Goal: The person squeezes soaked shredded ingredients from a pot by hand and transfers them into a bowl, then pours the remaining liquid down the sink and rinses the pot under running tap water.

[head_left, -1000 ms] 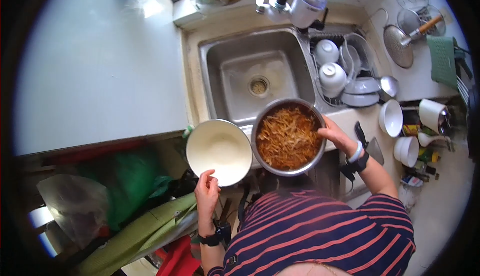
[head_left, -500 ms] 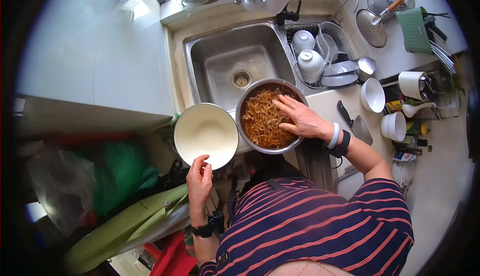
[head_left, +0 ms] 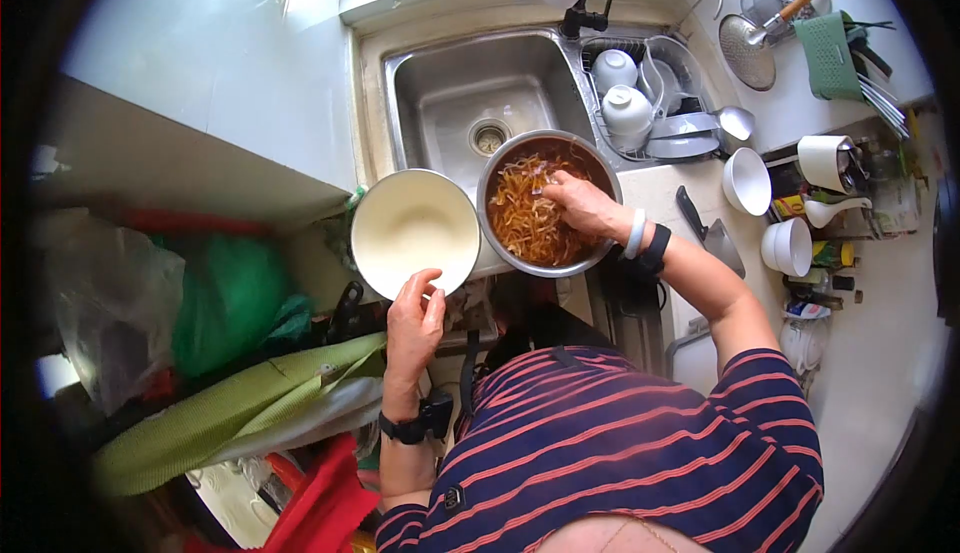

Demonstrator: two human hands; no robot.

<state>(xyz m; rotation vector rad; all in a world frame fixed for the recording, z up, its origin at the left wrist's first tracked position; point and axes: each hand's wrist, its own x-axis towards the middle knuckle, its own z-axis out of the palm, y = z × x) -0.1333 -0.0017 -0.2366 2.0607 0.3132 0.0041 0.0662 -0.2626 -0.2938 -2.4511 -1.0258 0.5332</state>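
My right hand [head_left: 590,206] reaches into a steel bowl [head_left: 552,272] at the sink's front edge. Its fingers are closed on brown shreds [head_left: 525,208], which sit in dark liquid; the fingertips are partly hidden among them. A cream-coloured bowl [head_left: 415,223] stands left of the steel one, tilted slightly, with only its pale inside showing. At its near rim, my left hand [head_left: 415,321] has its thumb and fingers curled on the edge.
Behind the bowls lies a steel sink [head_left: 450,103] with a black faucet [head_left: 585,18]. A rack of white bowls [head_left: 627,111] stands right of it. A cleaver [head_left: 722,248] rests on the right counter, near more white bowls [head_left: 746,181]. Green cloth [head_left: 250,408] hangs at lower left.
My right hand has gone from lying spread on top of the shreds to closing on them, fingers down. The view has shifted slightly; my left hand stays at the cream bowl's rim.
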